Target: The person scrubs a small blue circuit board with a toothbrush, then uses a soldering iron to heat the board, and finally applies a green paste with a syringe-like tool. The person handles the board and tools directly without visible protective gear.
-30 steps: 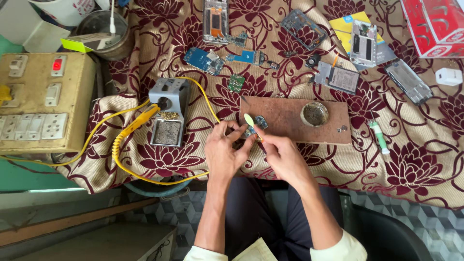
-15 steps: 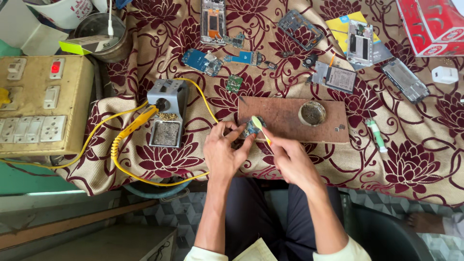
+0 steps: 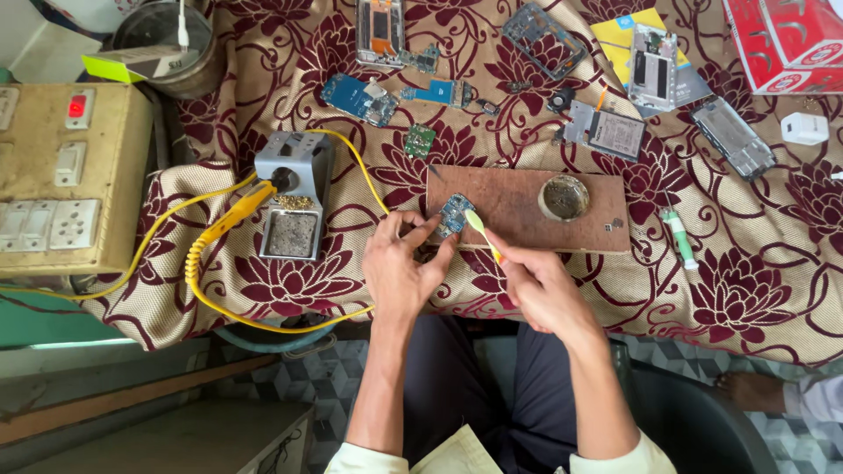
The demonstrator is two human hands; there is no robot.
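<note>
My left hand (image 3: 401, 266) pinches a small blue circuit board (image 3: 456, 212) and holds it tilted over the near left corner of a brown wooden board (image 3: 518, 200). My right hand (image 3: 537, 288) grips a yellow-handled brush (image 3: 484, 233) whose pale bristle head rests against the circuit board. Both hands sit close together at the table's front edge, above my dark trousers.
A grey soldering iron stand (image 3: 295, 204) with a yellow iron and coiled yellow cable (image 3: 204, 281) is at left, beside a beige switchboard (image 3: 61, 180). A round tin (image 3: 563, 197) sits on the wooden board. Phone frames, circuit boards (image 3: 361, 96), a green-white tool (image 3: 680, 236), a red box (image 3: 790, 39) lie beyond.
Both hands moved slightly up over the wooden board's corner with the circuit board. The brush head shifted along the board. The view also moved closer.
</note>
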